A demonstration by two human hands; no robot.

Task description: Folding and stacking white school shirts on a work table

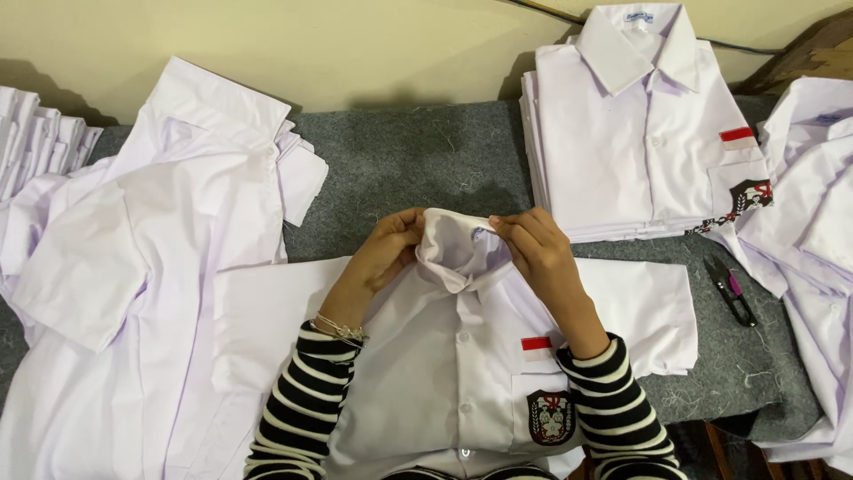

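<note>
We see the left hand (384, 251) and right hand (539, 252) pinching the soft white shirt's (444, 373) crumpled collar (455, 249) over grey felt (418, 160).

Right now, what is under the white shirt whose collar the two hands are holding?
The white shirt lies on grey felt cloth. Its left sleeve overlaps the shirt pile. What lies directly beneath its body is covered.

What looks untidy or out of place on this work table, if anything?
The shirts on the left lie loose and rumpled, unlike the folded stack at the back right. Small thread snips lie open on the grey felt, with loose threads scattered near them. Both the left hand and the right hand grip the collar of the front shirt.
</note>
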